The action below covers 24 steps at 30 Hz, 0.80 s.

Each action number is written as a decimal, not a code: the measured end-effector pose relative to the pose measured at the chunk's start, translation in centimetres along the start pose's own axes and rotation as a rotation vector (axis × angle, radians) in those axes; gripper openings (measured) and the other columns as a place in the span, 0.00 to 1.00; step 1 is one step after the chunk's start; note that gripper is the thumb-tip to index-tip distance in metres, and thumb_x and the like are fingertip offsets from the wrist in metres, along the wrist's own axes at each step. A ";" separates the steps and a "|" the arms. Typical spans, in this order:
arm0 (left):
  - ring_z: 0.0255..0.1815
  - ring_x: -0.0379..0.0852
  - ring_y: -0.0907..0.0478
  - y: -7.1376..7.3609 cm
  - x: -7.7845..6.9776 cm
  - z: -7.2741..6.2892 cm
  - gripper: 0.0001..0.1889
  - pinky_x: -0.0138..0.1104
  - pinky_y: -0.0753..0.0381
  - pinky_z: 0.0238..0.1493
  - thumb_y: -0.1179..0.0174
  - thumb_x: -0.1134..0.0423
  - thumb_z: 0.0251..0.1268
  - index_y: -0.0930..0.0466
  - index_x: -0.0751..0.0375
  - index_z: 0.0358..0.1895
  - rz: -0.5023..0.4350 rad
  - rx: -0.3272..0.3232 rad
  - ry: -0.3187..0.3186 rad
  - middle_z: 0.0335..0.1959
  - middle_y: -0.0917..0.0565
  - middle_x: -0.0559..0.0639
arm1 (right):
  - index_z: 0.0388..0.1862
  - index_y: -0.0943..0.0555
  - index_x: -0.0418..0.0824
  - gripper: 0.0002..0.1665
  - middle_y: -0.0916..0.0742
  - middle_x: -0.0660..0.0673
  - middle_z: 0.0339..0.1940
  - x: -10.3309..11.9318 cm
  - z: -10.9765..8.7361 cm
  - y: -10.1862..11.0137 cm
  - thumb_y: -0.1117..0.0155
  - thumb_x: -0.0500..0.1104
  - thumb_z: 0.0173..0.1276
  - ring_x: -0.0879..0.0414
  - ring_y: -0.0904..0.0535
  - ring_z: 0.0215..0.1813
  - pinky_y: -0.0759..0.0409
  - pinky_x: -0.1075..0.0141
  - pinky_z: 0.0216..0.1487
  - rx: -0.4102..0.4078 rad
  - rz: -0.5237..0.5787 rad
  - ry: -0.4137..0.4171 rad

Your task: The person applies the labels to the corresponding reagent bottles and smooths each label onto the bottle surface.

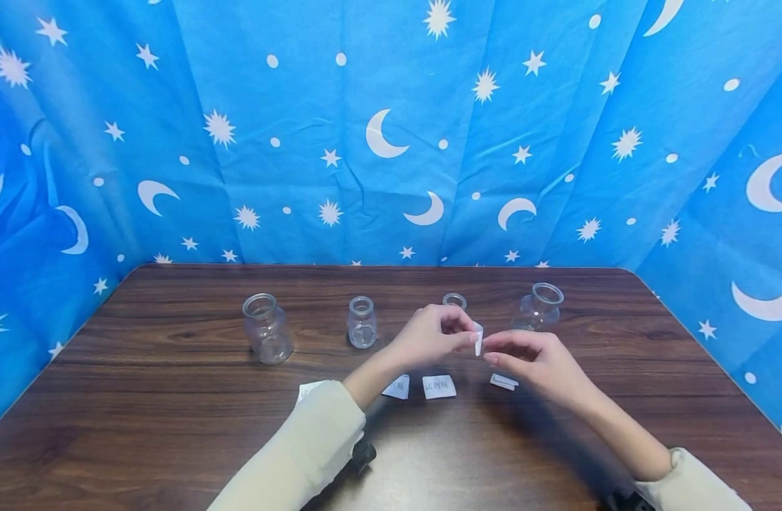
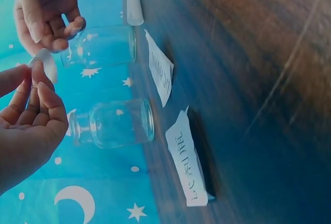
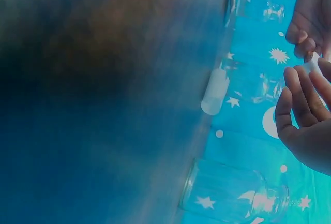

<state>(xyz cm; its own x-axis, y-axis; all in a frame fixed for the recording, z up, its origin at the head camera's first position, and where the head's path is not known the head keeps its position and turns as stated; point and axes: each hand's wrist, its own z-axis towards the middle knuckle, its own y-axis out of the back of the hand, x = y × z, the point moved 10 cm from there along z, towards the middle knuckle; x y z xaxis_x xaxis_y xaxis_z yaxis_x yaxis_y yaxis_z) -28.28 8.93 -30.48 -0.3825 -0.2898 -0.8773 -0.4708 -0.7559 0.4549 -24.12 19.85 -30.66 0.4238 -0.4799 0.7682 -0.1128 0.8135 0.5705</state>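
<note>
Currently pinching a slip (image 1: 478,341) in the left hand (image 1: 426,335) above the table (image 1: 142,411), short of its far edge; holding the right hand (image 1: 544,362) loosely parted, empty, alongside; probably handling light, creasing easily, needing edge grips.

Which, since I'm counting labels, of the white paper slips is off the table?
The slip pinched in the left hand, close to the right hand; the other visible slips rest on the table.

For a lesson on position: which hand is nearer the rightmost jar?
Right. The right hand is in front of the jar; the left hand is farther, to its left.
</note>
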 end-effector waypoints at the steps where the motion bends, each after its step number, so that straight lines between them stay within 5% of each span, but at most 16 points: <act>1: 0.26 0.36 0.26 -0.2 0.0 0.0 0.03 0.27 0.27 0.29 0.41 0.66 0.60 0.19 0.61 0.34 -0.002 0.007 -0.002 0.25 0.22 0.44 | 0.43 0.19 0.39 0.11 0.15 0.48 0.39 0.0 0.0 -0.1 0.37 0.38 0.61 0.59 0.20 0.39 0.22 0.67 0.38 0.005 0.002 -0.005; 10: 0.32 0.51 0.21 -1.1 0.5 0.0 0.05 0.28 0.28 0.28 0.41 0.64 0.60 0.19 0.61 0.34 -0.064 0.061 0.026 0.24 0.20 0.47 | 0.42 0.18 0.38 0.11 0.15 0.48 0.37 -0.2 0.1 -0.3 0.37 0.39 0.62 0.57 0.19 0.36 0.21 0.65 0.36 0.000 0.037 -0.031; 24: 0.30 0.42 0.23 -1.3 0.4 0.0 0.06 0.28 0.26 0.32 0.44 0.67 0.63 0.18 0.62 0.37 -0.061 0.101 0.019 0.27 0.19 0.47 | 0.42 0.20 0.30 0.10 0.15 0.39 0.33 -0.1 0.3 -0.2 0.40 0.33 0.62 0.52 0.17 0.33 0.21 0.68 0.37 0.027 0.107 -0.006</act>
<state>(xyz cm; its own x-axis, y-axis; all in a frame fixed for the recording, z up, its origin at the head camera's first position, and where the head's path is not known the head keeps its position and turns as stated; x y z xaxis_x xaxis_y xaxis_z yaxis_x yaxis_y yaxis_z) -27.82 9.84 -31.45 -0.3362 -0.2566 -0.9062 -0.5705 -0.7101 0.4127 -24.40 19.63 -30.81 0.4025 -0.3932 0.8267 -0.1816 0.8508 0.4931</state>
